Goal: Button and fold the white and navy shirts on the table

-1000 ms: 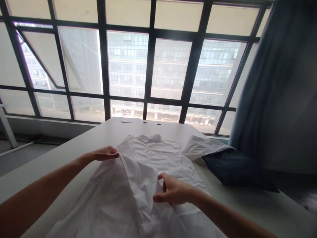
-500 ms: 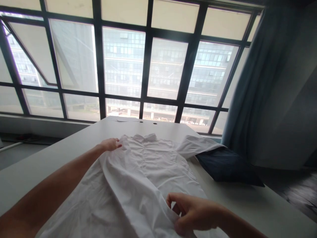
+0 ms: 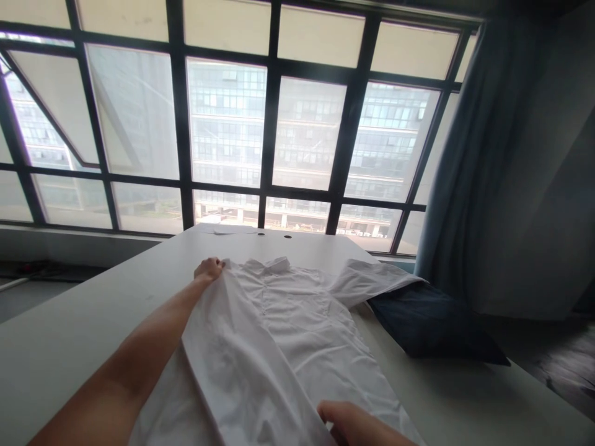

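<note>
A white collared shirt (image 3: 297, 322) lies spread on the white table, its collar toward the window. One sleeve (image 3: 242, 353) is laid down across the front of the body toward me. At the shoulder on the left, my left hand (image 3: 210, 268) is closed on the fabric. Low in the picture, my right hand (image 3: 351, 422) grips the lower part of that sleeve, its fingertips partly hidden and cut by the bottom edge. The other sleeve (image 3: 372, 279) stretches out to the right, its end over a dark blue folded cloth.
The dark blue cloth (image 3: 437, 322) rests along the right side of the white table (image 3: 83, 334). Papers (image 3: 223, 229) lie at the far end near two round holes. Beyond stand a large black-framed window (image 3: 274, 130) and a grey-blue curtain (image 3: 469, 186).
My right hand has pulled the sleeve down toward me, so it lies straighter and flatter. The left hand stays at the shoulder, now closed more firmly. The view has shifted slightly.
</note>
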`<state>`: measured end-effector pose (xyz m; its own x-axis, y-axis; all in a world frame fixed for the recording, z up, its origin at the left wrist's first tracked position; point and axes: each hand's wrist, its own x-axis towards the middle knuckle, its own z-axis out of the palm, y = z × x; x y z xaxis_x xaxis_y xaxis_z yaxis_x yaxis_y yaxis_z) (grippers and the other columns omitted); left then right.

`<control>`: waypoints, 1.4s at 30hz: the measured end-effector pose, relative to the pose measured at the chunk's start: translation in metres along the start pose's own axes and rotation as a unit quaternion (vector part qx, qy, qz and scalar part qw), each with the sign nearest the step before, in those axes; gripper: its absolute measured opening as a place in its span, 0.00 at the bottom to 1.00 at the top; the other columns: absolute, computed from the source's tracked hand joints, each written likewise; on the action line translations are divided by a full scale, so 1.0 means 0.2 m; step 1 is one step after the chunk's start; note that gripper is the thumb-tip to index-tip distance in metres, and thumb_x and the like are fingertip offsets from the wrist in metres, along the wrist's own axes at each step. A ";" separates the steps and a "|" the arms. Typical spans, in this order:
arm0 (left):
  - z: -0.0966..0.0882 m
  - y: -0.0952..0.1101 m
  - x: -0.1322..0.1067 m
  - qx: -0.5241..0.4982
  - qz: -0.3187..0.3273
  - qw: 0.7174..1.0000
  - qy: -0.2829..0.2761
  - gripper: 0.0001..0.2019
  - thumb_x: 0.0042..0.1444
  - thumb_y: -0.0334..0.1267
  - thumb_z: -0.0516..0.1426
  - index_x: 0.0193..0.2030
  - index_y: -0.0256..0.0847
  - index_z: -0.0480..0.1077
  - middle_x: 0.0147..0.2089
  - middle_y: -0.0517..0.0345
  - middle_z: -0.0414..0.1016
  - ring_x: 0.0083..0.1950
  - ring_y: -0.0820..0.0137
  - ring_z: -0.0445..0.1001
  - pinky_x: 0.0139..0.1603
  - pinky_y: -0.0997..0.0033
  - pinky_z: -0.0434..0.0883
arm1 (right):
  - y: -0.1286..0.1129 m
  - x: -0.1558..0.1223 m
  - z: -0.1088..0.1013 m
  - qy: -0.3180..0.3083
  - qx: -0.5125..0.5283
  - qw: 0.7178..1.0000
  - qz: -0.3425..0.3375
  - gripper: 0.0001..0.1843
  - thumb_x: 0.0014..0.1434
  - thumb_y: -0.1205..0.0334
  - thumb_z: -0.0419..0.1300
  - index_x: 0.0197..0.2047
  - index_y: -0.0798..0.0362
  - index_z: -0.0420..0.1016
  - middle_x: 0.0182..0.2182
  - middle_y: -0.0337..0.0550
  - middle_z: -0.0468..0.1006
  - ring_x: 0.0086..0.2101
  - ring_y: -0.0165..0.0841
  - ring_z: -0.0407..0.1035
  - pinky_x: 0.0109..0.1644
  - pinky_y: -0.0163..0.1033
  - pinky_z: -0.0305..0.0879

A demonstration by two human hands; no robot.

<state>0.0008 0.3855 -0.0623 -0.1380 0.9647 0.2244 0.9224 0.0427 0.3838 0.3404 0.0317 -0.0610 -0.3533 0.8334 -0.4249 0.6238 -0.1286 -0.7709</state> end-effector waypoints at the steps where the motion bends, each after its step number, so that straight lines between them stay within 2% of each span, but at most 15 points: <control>1: 0.00 -0.01 0.01 -0.010 -0.007 1.000 0.019 0.23 0.63 0.53 0.46 0.49 0.38 0.74 0.50 0.41 0.78 0.50 0.55 0.77 0.44 0.63 0.72 | 0.00 0.00 -0.01 0.004 0.001 1.000 0.001 0.23 0.48 0.59 0.66 0.48 0.54 0.72 0.31 0.37 0.73 0.32 0.30 0.67 0.33 0.30 0.58; 4: 0.00 -0.04 0.04 -0.026 -0.019 0.999 0.026 0.26 0.64 0.54 0.44 0.51 0.36 0.72 0.51 0.39 0.78 0.50 0.54 0.77 0.44 0.62 0.72 | -0.03 -0.03 -0.05 0.053 -0.032 0.998 0.011 0.25 0.48 0.61 0.64 0.52 0.52 0.71 0.35 0.39 0.75 0.35 0.32 0.68 0.37 0.32 0.62; 6: 0.01 -0.06 0.04 -0.022 -0.021 0.999 0.015 0.26 0.62 0.54 0.48 0.54 0.35 0.71 0.53 0.39 0.77 0.51 0.54 0.76 0.46 0.62 0.72 | -0.06 -0.06 -0.07 0.095 -0.092 0.991 0.026 0.28 0.47 0.62 0.63 0.54 0.50 0.70 0.37 0.40 0.75 0.37 0.35 0.69 0.40 0.35 0.63; 8: 0.01 -0.07 0.01 0.001 0.007 1.000 0.019 0.26 0.61 0.52 0.51 0.57 0.35 0.69 0.56 0.40 0.75 0.54 0.55 0.75 0.51 0.63 0.71 | -0.08 -0.09 -0.09 0.124 -0.161 0.978 0.043 0.31 0.46 0.62 0.64 0.56 0.49 0.71 0.36 0.41 0.76 0.38 0.38 0.70 0.43 0.38 0.64; 10: 0.01 -0.06 -0.04 0.039 0.067 0.996 0.037 0.25 0.62 0.50 0.51 0.58 0.34 0.68 0.60 0.40 0.72 0.59 0.56 0.71 0.56 0.63 0.69 | -0.09 -0.12 -0.10 0.132 -0.198 0.970 0.050 0.35 0.44 0.62 0.67 0.58 0.48 0.71 0.37 0.43 0.77 0.40 0.41 0.71 0.47 0.41 0.65; 12: 0.00 -0.05 -0.10 0.079 0.131 0.988 0.026 0.26 0.63 0.50 0.50 0.60 0.34 0.68 0.62 0.41 0.70 0.63 0.55 0.68 0.61 0.61 0.65 | -0.10 -0.12 -0.10 0.161 -0.221 0.962 0.013 0.38 0.46 0.59 0.68 0.62 0.49 0.69 0.45 0.49 0.78 0.46 0.45 0.71 0.53 0.45 0.65; 15: 0.01 -0.04 -0.19 0.115 0.196 0.973 -0.045 0.30 0.64 0.53 0.46 0.65 0.33 0.63 0.68 0.40 0.63 0.69 0.56 0.60 0.67 0.58 0.58 | -0.10 -0.06 -0.06 0.207 -0.276 0.931 -0.122 0.36 0.54 0.51 0.66 0.64 0.52 0.68 0.60 0.57 0.69 0.58 0.50 0.63 0.64 0.51 0.56; 18: 0.05 -0.06 -0.23 0.122 0.190 0.967 -0.123 0.35 0.66 0.55 0.40 0.71 0.30 0.55 0.74 0.40 0.48 0.75 0.58 0.46 0.71 0.54 0.49 | -0.05 0.07 0.00 0.150 -0.338 0.892 -0.261 0.35 0.61 0.46 0.61 0.67 0.52 0.63 0.65 0.56 0.62 0.65 0.50 0.54 0.69 0.56 0.47; 21: 0.08 -0.10 -0.21 0.117 0.160 0.967 -0.162 0.39 0.65 0.59 0.35 0.74 0.31 0.47 0.76 0.43 0.36 0.76 0.59 0.36 0.72 0.49 0.45 | 0.06 0.19 0.04 0.072 -0.385 0.854 -0.341 0.25 0.70 0.52 0.50 0.68 0.42 0.60 0.68 0.47 0.58 0.67 0.45 0.48 0.70 0.57 0.42; 24: 0.09 -0.12 -0.15 0.117 0.157 0.966 -0.168 0.41 0.64 0.61 0.36 0.74 0.34 0.44 0.76 0.45 0.33 0.76 0.59 0.36 0.72 0.48 0.45 | 0.11 0.23 0.04 0.045 -0.400 0.843 -0.357 0.24 0.72 0.54 0.47 0.69 0.35 0.56 0.70 0.43 0.52 0.68 0.44 0.45 0.70 0.57 0.41; 29: 0.04 -0.08 -0.15 0.137 0.149 0.966 -0.159 0.37 0.65 0.58 0.38 0.74 0.34 0.47 0.75 0.43 0.37 0.76 0.56 0.39 0.71 0.45 0.43 | 0.06 0.16 0.02 0.012 -0.373 0.864 -0.337 0.29 0.70 0.49 0.49 0.72 0.34 0.49 0.71 0.42 0.48 0.69 0.45 0.41 0.70 0.60 0.35; 31: 0.02 -0.06 -0.23 0.145 0.162 0.965 -0.148 0.34 0.67 0.54 0.38 0.73 0.34 0.50 0.75 0.43 0.40 0.76 0.57 0.41 0.71 0.46 0.43 | 0.02 0.13 0.01 -0.003 -0.355 0.877 -0.325 0.32 0.69 0.45 0.50 0.72 0.35 0.48 0.71 0.43 0.48 0.69 0.47 0.40 0.70 0.61 0.33; 33: 0.00 -0.03 -0.37 0.143 0.208 0.958 -0.138 0.33 0.67 0.53 0.39 0.72 0.36 0.53 0.75 0.44 0.44 0.75 0.58 0.43 0.72 0.48 0.43 | -0.01 0.10 0.01 -0.009 -0.335 0.887 -0.316 0.37 0.65 0.40 0.53 0.73 0.38 0.47 0.71 0.46 0.47 0.69 0.49 0.39 0.70 0.62 0.30; 38: -0.03 0.03 -0.89 0.066 0.369 0.917 -0.135 0.34 0.66 0.60 0.41 0.72 0.43 0.55 0.73 0.47 0.51 0.75 0.59 0.48 0.73 0.52 0.45 | -0.08 0.03 0.02 -0.013 -0.308 0.904 -0.297 0.47 0.61 0.34 0.55 0.74 0.47 0.43 0.71 0.51 0.42 0.69 0.49 0.34 0.71 0.59 0.26; 42: -0.04 0.14 -1.23 0.004 0.462 0.870 -0.170 0.33 0.66 0.58 0.43 0.74 0.49 0.49 0.73 0.51 0.50 0.74 0.60 0.47 0.73 0.51 0.45 | -0.10 0.00 0.04 -0.006 -0.308 0.910 -0.278 0.53 0.59 0.33 0.56 0.74 0.52 0.38 0.72 0.53 0.40 0.70 0.48 0.32 0.71 0.57 0.24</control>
<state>0.0577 0.1477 -0.0997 0.7781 0.6088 0.1547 0.5854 -0.7921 0.1727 0.3222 0.0307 -0.0487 -0.7389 0.6713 -0.0580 0.6175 0.6401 -0.4572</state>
